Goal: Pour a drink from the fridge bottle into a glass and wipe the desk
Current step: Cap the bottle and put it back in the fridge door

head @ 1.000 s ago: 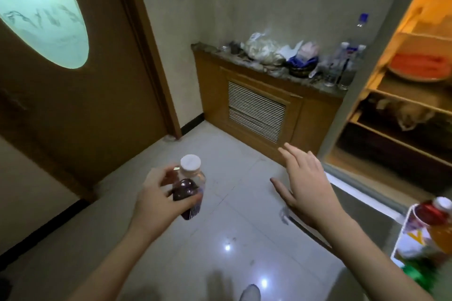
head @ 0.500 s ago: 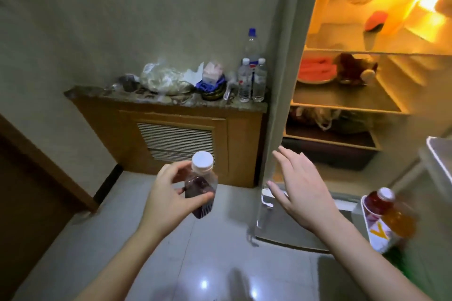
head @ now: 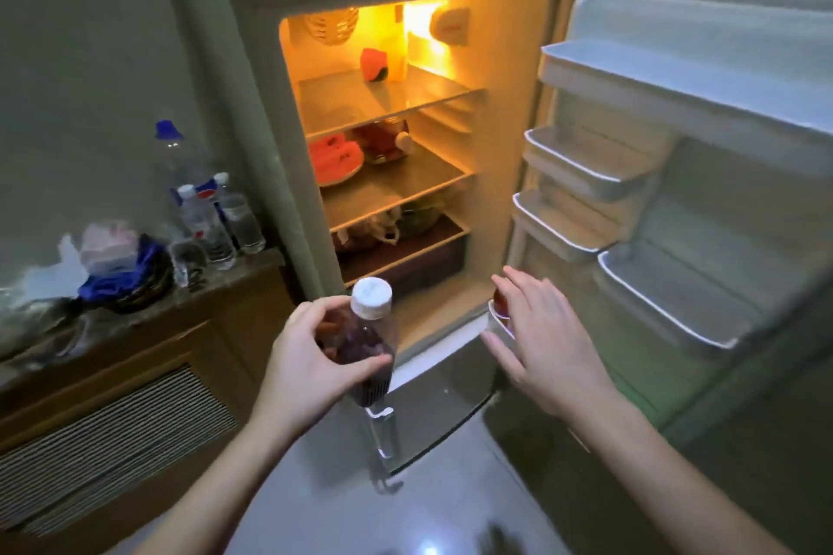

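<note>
My left hand (head: 306, 365) grips a small clear bottle (head: 367, 347) of dark red drink with a white cap, held upright at chest height in front of the fridge. My right hand (head: 547, 338) is open with fingers spread, palm down, hovering beside the lowest door shelf. It partly hides a red bottle (head: 499, 300) standing there. The fridge (head: 405, 158) stands open and lit inside, its door (head: 703, 176) swung to the right. No glass or desk is in view.
Inside the fridge are watermelon slices on a plate (head: 336, 158), a jar (head: 383, 140) and bagged food lower down. A wooden cabinet (head: 112, 383) at left carries water bottles (head: 212, 221), a basket and bags. The white door shelves (head: 676, 293) look bare. Tiled floor lies below.
My view has swung right and up from the brown door and the floor to the open fridge. My left hand keeps the bottle. My right hand stays open, now near the door shelf.
</note>
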